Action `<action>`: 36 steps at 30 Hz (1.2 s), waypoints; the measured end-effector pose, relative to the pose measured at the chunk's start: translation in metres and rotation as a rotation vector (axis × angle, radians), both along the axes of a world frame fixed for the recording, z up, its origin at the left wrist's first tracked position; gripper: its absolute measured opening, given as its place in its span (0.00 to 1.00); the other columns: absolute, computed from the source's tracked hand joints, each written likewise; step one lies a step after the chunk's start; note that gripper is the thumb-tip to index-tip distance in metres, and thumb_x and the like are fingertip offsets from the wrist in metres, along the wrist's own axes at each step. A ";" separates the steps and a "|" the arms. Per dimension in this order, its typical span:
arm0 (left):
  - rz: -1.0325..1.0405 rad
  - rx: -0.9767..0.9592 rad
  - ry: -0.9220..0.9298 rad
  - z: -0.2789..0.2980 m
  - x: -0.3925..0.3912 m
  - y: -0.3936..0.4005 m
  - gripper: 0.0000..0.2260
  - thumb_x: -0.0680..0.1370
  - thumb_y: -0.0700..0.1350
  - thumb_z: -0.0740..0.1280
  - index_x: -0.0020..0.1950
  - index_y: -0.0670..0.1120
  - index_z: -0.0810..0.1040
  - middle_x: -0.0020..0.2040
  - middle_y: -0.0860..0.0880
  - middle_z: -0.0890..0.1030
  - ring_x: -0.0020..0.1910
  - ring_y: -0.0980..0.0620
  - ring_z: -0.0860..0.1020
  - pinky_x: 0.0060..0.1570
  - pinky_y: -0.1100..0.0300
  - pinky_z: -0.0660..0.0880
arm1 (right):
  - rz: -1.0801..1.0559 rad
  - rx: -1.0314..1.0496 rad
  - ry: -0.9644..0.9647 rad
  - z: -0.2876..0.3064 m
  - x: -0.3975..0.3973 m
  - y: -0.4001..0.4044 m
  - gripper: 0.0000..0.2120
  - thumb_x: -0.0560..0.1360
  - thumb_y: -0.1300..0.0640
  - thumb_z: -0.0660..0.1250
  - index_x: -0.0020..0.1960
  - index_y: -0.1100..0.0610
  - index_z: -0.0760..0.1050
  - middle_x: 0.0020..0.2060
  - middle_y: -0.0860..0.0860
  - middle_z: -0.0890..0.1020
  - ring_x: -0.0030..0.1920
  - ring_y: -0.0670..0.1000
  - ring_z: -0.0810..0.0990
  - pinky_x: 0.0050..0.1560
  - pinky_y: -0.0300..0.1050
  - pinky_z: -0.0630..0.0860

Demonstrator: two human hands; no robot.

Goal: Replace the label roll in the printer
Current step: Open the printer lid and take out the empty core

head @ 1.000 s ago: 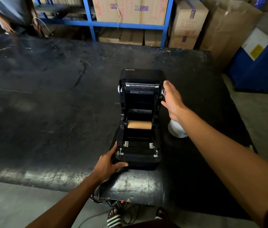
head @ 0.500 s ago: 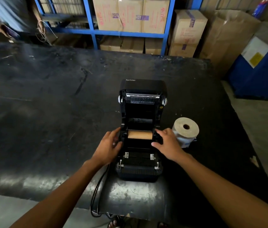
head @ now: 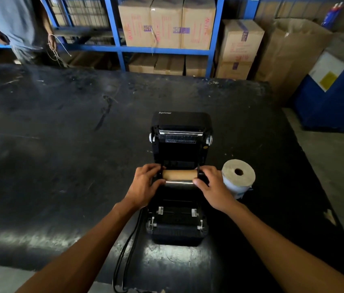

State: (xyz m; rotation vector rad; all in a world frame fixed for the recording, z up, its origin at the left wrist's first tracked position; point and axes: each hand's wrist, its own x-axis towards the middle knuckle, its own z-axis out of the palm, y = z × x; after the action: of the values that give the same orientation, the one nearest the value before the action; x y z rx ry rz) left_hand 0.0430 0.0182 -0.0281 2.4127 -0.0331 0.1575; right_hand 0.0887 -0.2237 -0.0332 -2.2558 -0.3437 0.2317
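A black label printer [head: 177, 231] stands on the dark table [head: 61, 157] with its lid [head: 181, 142] tipped up and back. An empty brown cardboard core [head: 179, 174] on a black spindle sits across the open bay, raised above a shiny roller. My left hand [head: 145, 187] grips the spindle's left end and my right hand [head: 211, 187] grips its right end. A full white label roll [head: 238, 176] stands on end on the table, just right of my right hand.
A black cable [head: 124, 256] runs from the printer's left side over the table's near edge. Blue shelving [head: 114, 47] with cardboard boxes lines the far side. Another person [head: 17, 24] stands at the far left. A blue drum [head: 335, 98] stands at the right.
My right hand left the lid and my left hand left the printer's front corner; both moved to the roll bay. The core and spindle have since risen out of the bay between my hands.
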 end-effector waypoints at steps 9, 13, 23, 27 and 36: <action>-0.100 -0.292 0.050 0.043 -0.015 -0.042 0.19 0.80 0.47 0.66 0.71 0.51 0.73 0.52 0.54 0.81 0.42 0.69 0.78 0.43 0.74 0.71 | -0.152 0.608 0.239 0.040 -0.019 -0.005 0.12 0.83 0.54 0.55 0.66 0.47 0.65 0.50 0.47 0.75 0.46 0.46 0.77 0.51 0.44 0.76; -0.144 -0.231 0.062 0.044 -0.021 -0.068 0.22 0.82 0.50 0.61 0.75 0.46 0.66 0.62 0.47 0.77 0.50 0.58 0.77 0.51 0.65 0.73 | -0.300 0.708 0.356 0.036 -0.032 -0.020 0.10 0.83 0.51 0.54 0.58 0.54 0.69 0.38 0.51 0.72 0.37 0.46 0.72 0.40 0.42 0.74; 0.014 -0.295 0.084 0.051 -0.025 -0.126 0.17 0.81 0.48 0.63 0.70 0.45 0.71 0.51 0.52 0.81 0.40 0.69 0.79 0.40 0.76 0.72 | -0.588 0.937 0.502 0.017 -0.051 -0.101 0.10 0.83 0.53 0.54 0.56 0.56 0.70 0.33 0.52 0.69 0.31 0.47 0.64 0.35 0.44 0.63; 0.075 -0.172 0.031 0.043 -0.037 -0.162 0.22 0.76 0.54 0.69 0.66 0.50 0.67 0.40 0.50 0.82 0.38 0.51 0.81 0.41 0.55 0.78 | -0.691 0.965 0.492 0.013 -0.053 -0.135 0.09 0.83 0.52 0.54 0.51 0.54 0.71 0.34 0.52 0.70 0.32 0.48 0.66 0.36 0.45 0.64; -0.164 0.497 0.423 -0.039 -0.076 -0.245 0.22 0.79 0.58 0.57 0.68 0.48 0.62 0.58 0.41 0.81 0.54 0.37 0.81 0.48 0.47 0.75 | -0.742 0.940 0.513 0.008 -0.063 -0.177 0.09 0.83 0.52 0.54 0.53 0.55 0.71 0.35 0.53 0.70 0.33 0.48 0.66 0.37 0.44 0.65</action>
State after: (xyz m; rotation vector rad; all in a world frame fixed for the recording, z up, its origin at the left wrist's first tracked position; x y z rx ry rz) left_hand -0.0329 -0.2268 -0.0671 2.8702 -0.0834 -0.4911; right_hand 0.0257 -0.4004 -0.0249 -1.2044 0.5584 0.1850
